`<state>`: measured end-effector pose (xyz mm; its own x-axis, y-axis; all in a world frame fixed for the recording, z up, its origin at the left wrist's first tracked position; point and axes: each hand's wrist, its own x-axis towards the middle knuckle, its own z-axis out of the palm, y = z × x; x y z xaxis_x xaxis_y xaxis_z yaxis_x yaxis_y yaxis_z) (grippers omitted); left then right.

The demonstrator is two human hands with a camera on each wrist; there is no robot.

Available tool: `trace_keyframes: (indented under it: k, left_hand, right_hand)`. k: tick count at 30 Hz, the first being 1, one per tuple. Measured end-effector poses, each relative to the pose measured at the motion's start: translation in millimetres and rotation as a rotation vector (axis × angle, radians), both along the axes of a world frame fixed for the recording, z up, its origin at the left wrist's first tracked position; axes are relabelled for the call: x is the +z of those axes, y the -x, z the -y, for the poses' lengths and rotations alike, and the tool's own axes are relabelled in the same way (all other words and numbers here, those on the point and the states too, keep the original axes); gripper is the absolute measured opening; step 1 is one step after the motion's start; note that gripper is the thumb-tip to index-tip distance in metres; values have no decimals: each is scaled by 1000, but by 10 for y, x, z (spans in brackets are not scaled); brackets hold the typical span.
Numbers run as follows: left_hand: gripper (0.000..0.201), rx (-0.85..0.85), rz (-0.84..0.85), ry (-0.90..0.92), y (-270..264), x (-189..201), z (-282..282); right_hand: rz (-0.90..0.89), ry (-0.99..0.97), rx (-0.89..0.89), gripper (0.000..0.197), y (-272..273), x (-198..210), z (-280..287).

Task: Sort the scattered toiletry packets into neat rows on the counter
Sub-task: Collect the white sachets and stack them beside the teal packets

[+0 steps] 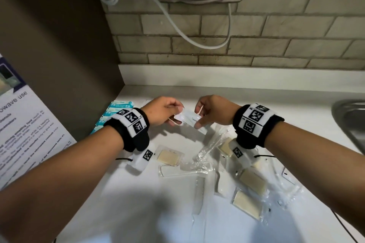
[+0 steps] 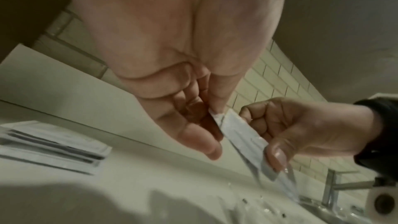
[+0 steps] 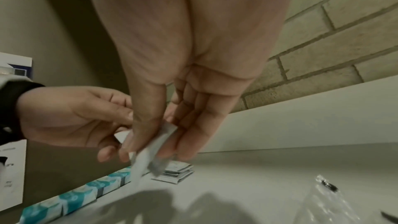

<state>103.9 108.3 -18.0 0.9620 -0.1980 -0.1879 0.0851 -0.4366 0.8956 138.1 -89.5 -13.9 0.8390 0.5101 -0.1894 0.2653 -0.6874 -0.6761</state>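
Both hands hold one long white toothbrush packet [image 1: 190, 120] above the white counter [image 1: 256, 100]. My left hand [image 1: 169, 113] pinches its left end between thumb and fingers, and my right hand [image 1: 199, 116] pinches its right part. The same packet [image 2: 243, 134] shows in the left wrist view and again as a white packet [image 3: 148, 149] in the right wrist view. A row of teal-and-white packets [image 1: 110, 112] lies at the left by the brown wall. Clear packets with cream soap bars [image 1: 168, 157] and combs [image 1: 183, 169] lie scattered below my hands.
A steel sink [image 1: 351, 122] sits at the right edge with a tap [image 2: 331, 186]. A brown panel [image 1: 59, 55] bounds the counter on the left, a tiled wall [image 1: 217, 45] behind. A printed notice [image 1: 21, 124] and a hanging cable [image 1: 177, 25] are nearby.
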Motion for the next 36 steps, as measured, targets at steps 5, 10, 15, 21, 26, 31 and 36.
trace_keyframes:
  k: [5, 10, 15, 21, 26, 31, 36]
  left_hand:
    - [22, -21, -25, 187, 104, 277, 296]
    - [21, -144, 109, 78, 106, 286, 733]
    - [31, -179, 209, 35, 96, 251, 1072]
    - [18, -111, 262, 25, 69, 253, 1395]
    - [22, -35, 276, -3, 10, 219, 1603]
    - [23, -35, 264, -46, -47, 124, 1760]
    - [23, -59, 225, -93, -124, 42, 1919]
  right_hand:
    - [190, 63, -72, 39, 48, 216, 141]
    - [226, 138, -121, 28, 118, 343, 601]
    - [205, 120, -180, 41, 238, 374, 1045]
    - [146, 273, -182, 32, 223, 206, 1756]
    - [120, 516, -190, 28, 137, -122, 2190]
    - [104, 640, -110, 39, 15, -375, 2377]
    - [27, 545, -84, 29, -137, -463, 2506]
